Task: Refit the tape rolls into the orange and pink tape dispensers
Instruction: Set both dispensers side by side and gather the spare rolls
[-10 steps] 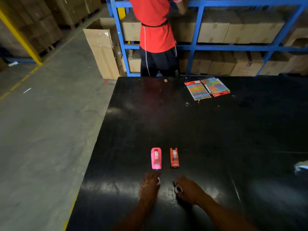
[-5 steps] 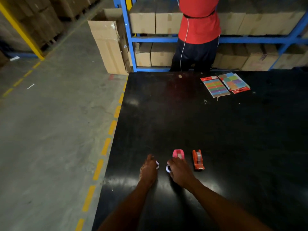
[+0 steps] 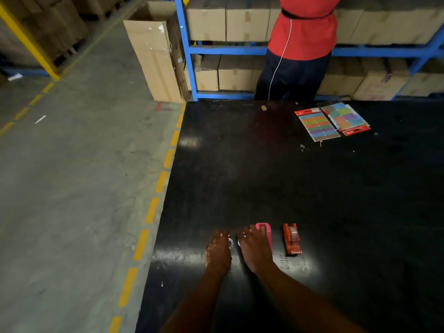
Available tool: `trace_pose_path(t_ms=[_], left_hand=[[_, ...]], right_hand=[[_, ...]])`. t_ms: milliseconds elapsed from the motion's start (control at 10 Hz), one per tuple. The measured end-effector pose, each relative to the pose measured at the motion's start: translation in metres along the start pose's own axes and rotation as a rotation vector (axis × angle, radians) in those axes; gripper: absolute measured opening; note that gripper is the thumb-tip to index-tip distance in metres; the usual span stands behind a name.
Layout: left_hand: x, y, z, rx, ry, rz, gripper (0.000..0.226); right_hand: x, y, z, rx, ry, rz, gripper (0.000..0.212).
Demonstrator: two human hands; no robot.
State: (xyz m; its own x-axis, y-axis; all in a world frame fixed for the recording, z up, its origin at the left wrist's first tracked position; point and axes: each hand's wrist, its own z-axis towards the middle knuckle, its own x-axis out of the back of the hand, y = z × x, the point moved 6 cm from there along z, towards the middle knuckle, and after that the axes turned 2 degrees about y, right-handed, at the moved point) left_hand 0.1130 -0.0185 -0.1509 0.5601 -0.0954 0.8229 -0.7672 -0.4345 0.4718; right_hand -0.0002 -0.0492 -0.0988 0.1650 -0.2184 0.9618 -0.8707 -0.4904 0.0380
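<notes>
On the black table [image 3: 312, 188] the pink tape dispenser [image 3: 267, 231] lies near the front edge, its near part covered by my right hand [image 3: 255, 252]. The orange tape dispenser [image 3: 292, 240] lies just right of it, apart from both hands, with a grey roll showing in it. My left hand [image 3: 218, 252] rests on the table left of the right hand. A small tape roll [image 3: 230, 243] sits at the left hand's fingertips. A second small roll [image 3: 239, 242] peeks out from under the right hand's fingers.
Two packs of coloured sticky notes [image 3: 316, 124] [image 3: 346, 117] lie at the table's far side. A person in a red shirt [image 3: 302, 32] stands beyond the far edge at a blue rack [image 3: 185, 49] of cardboard boxes. The table's left edge [image 3: 165, 188] drops to concrete floor.
Both hands slid forward and left with their rolls, from in front of the dispensers to beside them. The right hand now overlaps the pink dispenser. The view shifted left.
</notes>
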Motion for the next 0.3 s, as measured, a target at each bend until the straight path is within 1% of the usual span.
trace_pose_path(t_ms=[100, 200, 300], left_hand=[[-0.004, -0.004, -0.002, -0.011, -0.031, -0.001, 0.053], [0.014, 0.005, -0.022, -0.053, 0.083, -0.013, 0.055], [0.026, 0.011, -0.048, -0.135, 0.229, -0.113, 0.047]], right_hand=[[0.003, 0.005, -0.005, -0.004, 0.079, 0.015, 0.032], [0.007, 0.021, -0.027, -0.021, 0.162, 0.108, 0.036], [-0.008, 0.042, -0.061, -0.026, 0.235, 0.184, 0.033]])
